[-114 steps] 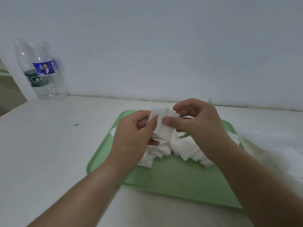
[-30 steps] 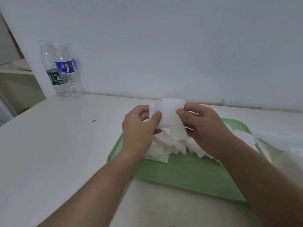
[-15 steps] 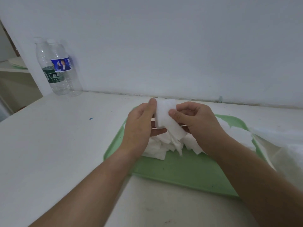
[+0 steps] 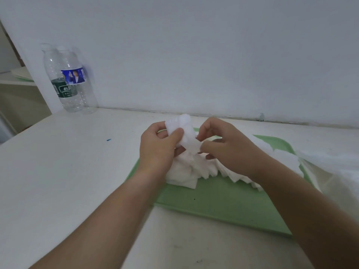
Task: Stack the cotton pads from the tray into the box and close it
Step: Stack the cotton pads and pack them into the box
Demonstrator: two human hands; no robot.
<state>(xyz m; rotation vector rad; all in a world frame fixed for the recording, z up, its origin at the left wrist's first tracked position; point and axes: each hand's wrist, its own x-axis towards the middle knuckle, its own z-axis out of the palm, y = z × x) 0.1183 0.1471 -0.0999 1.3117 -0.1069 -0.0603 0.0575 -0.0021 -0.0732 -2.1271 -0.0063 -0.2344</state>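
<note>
A green-label bottle (image 4: 61,90) and a blue-label bottle (image 4: 77,78) stand side by side at ten o'clock on the table (image 4: 58,171), against the wall (image 4: 194,55). A blue speck (image 4: 109,140) lies at nine o'clock.

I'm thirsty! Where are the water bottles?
In the head view, the two water bottles stand at the far left of the white table, close to the wall, well left of the green tray.

The left hand (image 4: 157,150) and right hand (image 4: 231,150) hid some cotton pads (image 4: 184,173); the right edge cut a blurred white mass (image 4: 342,167).
</note>
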